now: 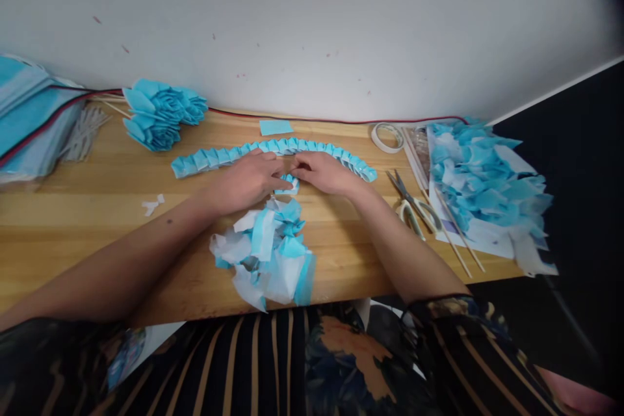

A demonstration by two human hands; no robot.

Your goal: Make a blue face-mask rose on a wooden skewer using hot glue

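One folded blue-and-white strip (294, 189), pinched between left hand (251, 179) and right hand (319, 171), both nearly closed, one tape roll (391, 147) far right, two sticks (454, 244) near right

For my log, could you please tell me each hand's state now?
Left hand: touching the small folded piece; grip unclear.
Right hand: partly curled; hold unclear.

A small blue-and-white piece (288, 187), folded and partly hidden, sits just left of frame centre. Above it, a row (214, 157) of folded blue segments arches across the middle.
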